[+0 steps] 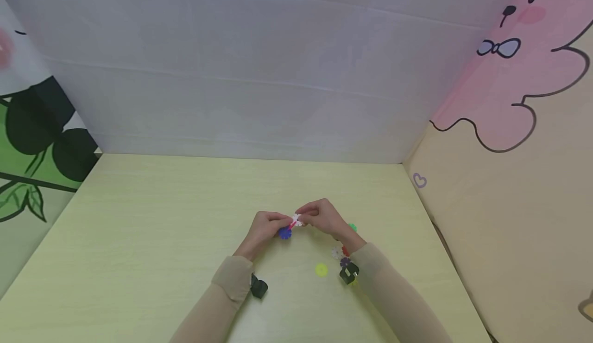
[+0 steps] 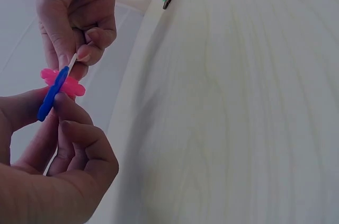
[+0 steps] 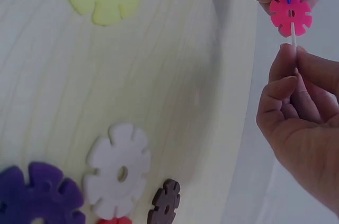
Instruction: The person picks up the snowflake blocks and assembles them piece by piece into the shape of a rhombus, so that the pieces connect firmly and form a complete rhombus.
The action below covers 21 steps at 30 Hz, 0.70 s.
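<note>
Between my hands, held above the table, is a joined set of notched plastic discs. The pink disc sits in the middle, with the blue disc slotted across it on the left side. A white disc meets the pink one's edge on the right, seen edge-on in the right wrist view. My left hand pinches the blue disc between thumb and fingers. With thumb and fingertips my right hand pinches the white disc. How deep the white disc sits in the notch I cannot tell.
On the table lies a yellow disc. By the right forearm are a loose white disc, a purple disc, a brown disc, a red disc and a green disc. A white wall stands behind.
</note>
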Motion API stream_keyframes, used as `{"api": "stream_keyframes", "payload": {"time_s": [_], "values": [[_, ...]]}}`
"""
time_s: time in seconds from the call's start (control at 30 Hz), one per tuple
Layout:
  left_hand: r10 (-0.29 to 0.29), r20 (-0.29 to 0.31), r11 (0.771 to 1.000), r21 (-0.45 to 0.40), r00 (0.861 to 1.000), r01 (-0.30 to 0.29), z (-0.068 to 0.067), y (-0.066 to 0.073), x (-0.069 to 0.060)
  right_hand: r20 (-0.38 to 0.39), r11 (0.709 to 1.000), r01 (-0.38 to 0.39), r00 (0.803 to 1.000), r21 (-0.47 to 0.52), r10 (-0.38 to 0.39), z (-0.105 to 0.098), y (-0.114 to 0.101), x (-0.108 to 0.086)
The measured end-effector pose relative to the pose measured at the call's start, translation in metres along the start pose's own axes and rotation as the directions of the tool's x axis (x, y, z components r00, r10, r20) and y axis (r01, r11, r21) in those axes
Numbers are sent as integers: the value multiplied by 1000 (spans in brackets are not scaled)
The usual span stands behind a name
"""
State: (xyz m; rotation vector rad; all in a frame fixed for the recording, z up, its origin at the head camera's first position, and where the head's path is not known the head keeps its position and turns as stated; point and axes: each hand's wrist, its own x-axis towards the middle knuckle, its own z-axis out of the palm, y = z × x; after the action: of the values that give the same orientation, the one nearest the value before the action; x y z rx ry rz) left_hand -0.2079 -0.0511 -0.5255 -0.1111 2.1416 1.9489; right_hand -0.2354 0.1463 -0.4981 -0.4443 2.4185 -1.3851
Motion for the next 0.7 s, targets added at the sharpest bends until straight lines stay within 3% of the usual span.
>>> {"api": "stream_keyframes", "payload": {"time_s": [0.5,0.7], "values": [[29,25,999,-26,999,-29,1,-5,3,29,998,24,999,-58,-23,2,3,2],[43,29,998,-56,999,-41,-3,-6,3,9,996,34,999,-85,-33,-10,3,-3]]}}
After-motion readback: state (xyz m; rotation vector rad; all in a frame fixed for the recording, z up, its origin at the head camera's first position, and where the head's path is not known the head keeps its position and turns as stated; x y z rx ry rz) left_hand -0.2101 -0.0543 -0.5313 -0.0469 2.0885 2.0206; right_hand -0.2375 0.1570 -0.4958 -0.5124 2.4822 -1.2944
